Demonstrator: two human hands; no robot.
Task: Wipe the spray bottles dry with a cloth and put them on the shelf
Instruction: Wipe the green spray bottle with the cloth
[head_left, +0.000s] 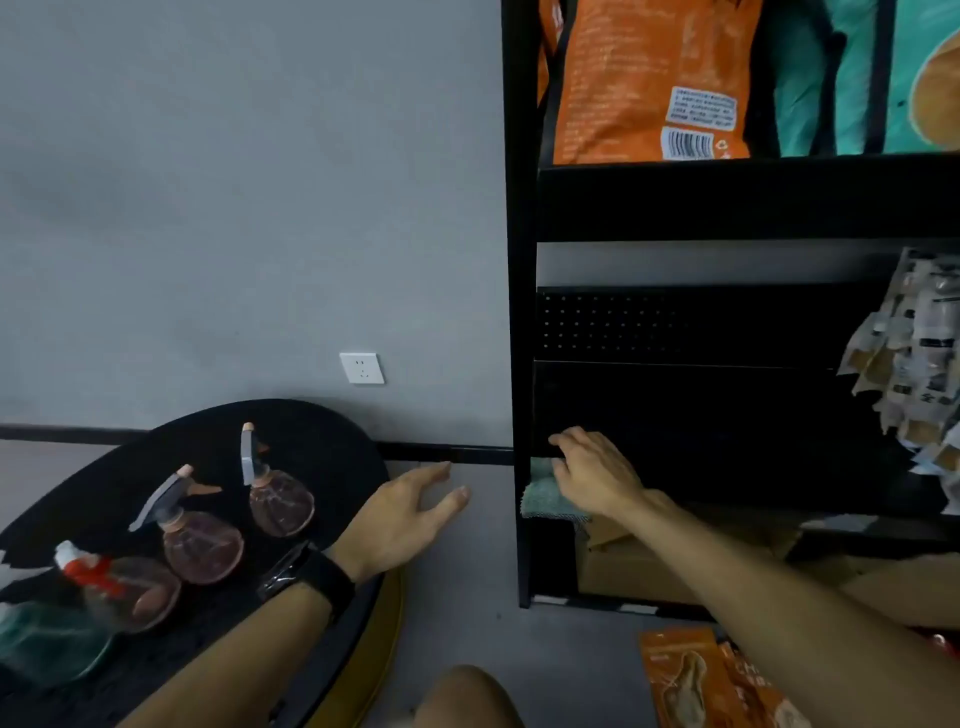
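Observation:
Several spray bottles stand on a round black table (322, 441) at the lower left: two pinkish ones with grey triggers (280, 499) (200, 543), one with a red and white trigger (127, 587), and a green one (47, 644) at the frame's edge. My left hand (405, 514) hovers open past the table's right rim, holding nothing. My right hand (597, 475) rests on a teal cloth (543, 493) at the left front edge of the black shelf (727, 441); its fingers lie over the cloth.
The shelf unit's black upright (519, 312) stands between the table and the shelf board. Orange and teal bags fill the upper shelf (649, 78); packets (914, 364) hang at the right. A cardboard box (634, 566) sits below. Orange packets (691, 680) lie on the floor.

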